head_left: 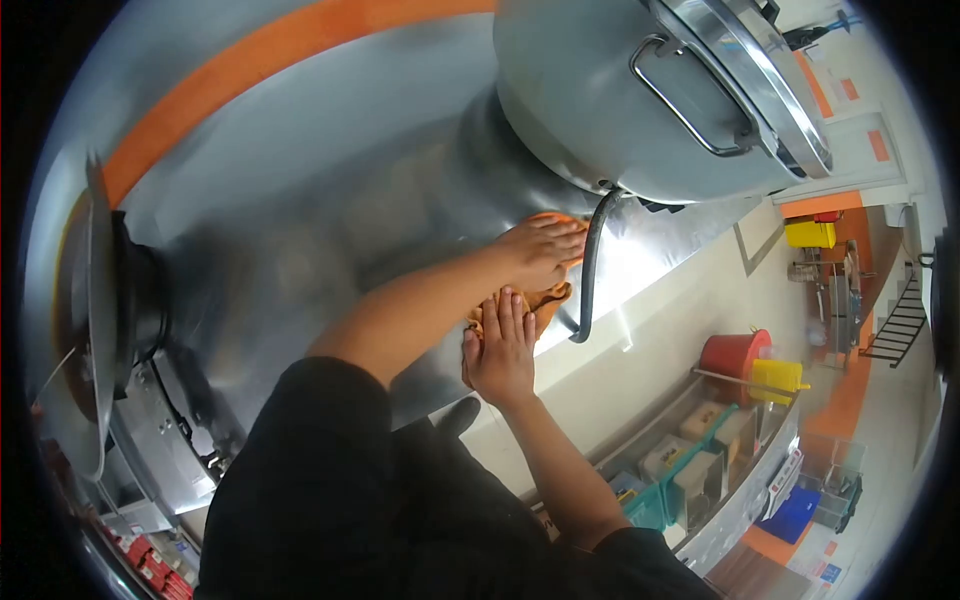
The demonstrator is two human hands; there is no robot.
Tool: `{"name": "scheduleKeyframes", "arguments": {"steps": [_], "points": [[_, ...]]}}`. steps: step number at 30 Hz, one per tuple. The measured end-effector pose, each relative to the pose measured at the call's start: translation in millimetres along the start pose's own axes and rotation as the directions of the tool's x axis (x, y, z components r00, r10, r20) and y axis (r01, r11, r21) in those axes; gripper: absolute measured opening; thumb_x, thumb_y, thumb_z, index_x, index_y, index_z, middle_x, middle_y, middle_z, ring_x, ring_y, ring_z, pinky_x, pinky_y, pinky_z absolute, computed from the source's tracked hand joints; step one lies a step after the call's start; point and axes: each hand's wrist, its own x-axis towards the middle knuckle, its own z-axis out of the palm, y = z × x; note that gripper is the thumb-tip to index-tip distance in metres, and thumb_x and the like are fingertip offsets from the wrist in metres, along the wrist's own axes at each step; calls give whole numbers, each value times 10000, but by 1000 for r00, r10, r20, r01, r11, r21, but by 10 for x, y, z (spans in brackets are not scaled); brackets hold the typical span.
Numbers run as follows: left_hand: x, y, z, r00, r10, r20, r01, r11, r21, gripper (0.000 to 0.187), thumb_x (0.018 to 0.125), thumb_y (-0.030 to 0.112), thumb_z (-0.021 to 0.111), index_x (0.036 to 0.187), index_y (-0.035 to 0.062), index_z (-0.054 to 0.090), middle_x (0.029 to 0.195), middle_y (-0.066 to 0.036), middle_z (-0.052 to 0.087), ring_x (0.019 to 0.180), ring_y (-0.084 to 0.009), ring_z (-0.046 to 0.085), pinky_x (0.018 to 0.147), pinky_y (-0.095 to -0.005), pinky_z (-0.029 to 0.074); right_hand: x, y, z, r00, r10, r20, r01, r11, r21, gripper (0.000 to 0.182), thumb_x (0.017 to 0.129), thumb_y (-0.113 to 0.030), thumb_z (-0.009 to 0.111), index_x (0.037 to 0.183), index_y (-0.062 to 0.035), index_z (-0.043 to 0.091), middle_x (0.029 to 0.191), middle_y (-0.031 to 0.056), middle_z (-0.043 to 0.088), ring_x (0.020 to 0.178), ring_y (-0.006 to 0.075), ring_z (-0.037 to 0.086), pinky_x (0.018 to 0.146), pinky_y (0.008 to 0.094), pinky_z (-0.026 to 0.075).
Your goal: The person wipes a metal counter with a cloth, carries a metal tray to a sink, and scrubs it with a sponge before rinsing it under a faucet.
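An orange cloth (547, 303) lies bunched on the steel worktop (330, 240), close to its edge. My left hand (545, 252) rests on the cloth's far part, fingers together and bent over it. Nearer to me, my right hand (502, 352) presses on the cloth with fingers stretched out and thumb apart. Just beyond the left hand stands a large metal pot (590, 100) with a side handle and a shiny lid. A dark hose (592, 265) runs from the pot's base past the cloth and over the worktop's edge.
At the left stands a round metal dish-like piece (95, 330), beside another lidded metal vessel (165, 430). To the right is a low counter with containers (690, 470), a red bucket (730, 365) and a yellow container (778, 380). Pale floor (640, 310) lies between.
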Motion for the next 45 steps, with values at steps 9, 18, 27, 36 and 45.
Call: {"name": "scheduleKeyframes", "arguments": {"steps": [9,18,27,36,45], "points": [[-1144,-1102,-858,838,-379,-392,522,766,376,542,922,305,481,1390,35,452,1457,-143,435,1377,-278,360,1162,-412,207,-38,-7,15,1000,-10,-1,10,999,33,604,912,-273,491,1431,16,382,1519,246,296,1414,416,267,1144,544,171],[-131,-692,-170,925,-32,-378,130,962,238,450,827,250,560,1224,48,622,1386,-99,531,1330,-246,441,1147,-411,249,-53,-68,-59,998,43,48,-43,999,-11,602,908,-295,503,1441,-35,394,1523,203,316,1420,358,286,1150,523,186],[108,-580,-1379,880,-397,261,187,795,577,461,799,180,584,1241,50,586,1218,-46,625,1118,-257,582,1052,-448,353,-66,-65,-37,996,80,41,-81,996,26,607,912,-309,514,1454,-67,390,1538,161,312,1429,324,285,1153,513,187],[243,-402,-552,971,-237,26,220,933,286,523,886,274,483,1394,154,476,1365,-64,531,1289,-272,459,1150,-461,248,-43,-35,-39,993,71,97,-76,996,53,619,914,-307,489,1460,-43,367,1548,192,267,1455,343,202,1159,534,136],[-61,39,-197,981,-66,183,127,929,-347,452,970,211,396,1397,73,459,1488,-106,408,1409,-233,319,1181,-374,194,-80,40,-40,998,-62,-29,65,987,144,580,892,-285,531,1396,-16,429,1495,241,322,1425,414,239,1136,568,142]]}}
